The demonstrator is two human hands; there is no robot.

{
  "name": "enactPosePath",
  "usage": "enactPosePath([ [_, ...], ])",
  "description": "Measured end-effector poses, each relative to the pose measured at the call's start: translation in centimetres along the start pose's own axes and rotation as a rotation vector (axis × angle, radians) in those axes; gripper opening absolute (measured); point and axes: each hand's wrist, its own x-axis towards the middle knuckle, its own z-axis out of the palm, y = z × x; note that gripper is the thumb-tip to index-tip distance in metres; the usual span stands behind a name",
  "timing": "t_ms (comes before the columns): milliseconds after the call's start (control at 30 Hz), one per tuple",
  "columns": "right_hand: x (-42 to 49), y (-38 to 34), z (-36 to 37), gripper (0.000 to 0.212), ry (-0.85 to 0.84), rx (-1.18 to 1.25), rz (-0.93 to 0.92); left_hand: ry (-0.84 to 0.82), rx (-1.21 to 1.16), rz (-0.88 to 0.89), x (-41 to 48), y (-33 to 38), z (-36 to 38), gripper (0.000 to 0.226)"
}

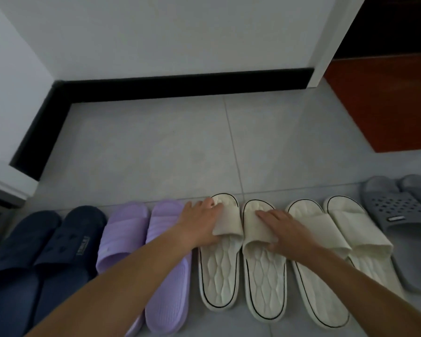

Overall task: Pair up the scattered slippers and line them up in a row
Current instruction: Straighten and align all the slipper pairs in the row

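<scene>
Slippers [219, 276]: cream, black-piped, quilted insoles | left hand [202, 224] grips one strap [229, 223] | right hand [286, 231] grips other strap [253, 231]

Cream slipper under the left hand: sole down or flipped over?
Sole down: the cream slipper shows its quilted footbed; the left hand grips its strap.

I see one row, toes pointing away: navy pair [41, 251], lilac pair [141, 244], cream pair [241, 273], second cream pair [326, 242], grey pair [394, 215].
</scene>
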Motion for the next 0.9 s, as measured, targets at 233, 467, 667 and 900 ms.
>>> enactPosePath([
  [233, 0.4, -0.2, -1.4, 0.083, -0.034, 0.013, 0.018, -0.055, 0.002, 0.001, 0.5, 0.4, -0.4, 0.069],
  [467, 1.2, -0.6, -2.2, 0.082, -0.062, -0.008, 0.005, -0.015, -0.002, -0.021, -0.8, 0.4, 0.7, 0.069],
  [667, 1.4, -0.9, -2.3, 0.08, -0.044, 0.006, 0.013, 0.022, -0.04, -0.071, -0.4, -0.1, 0.9, 0.066],
  [900, 1.3, -1.4, -1.7, 0.08, -0.039, 0.02, 0.002, 0.015, -0.078, -0.098, -0.6, 0.4, 1.0, 0.066],
])
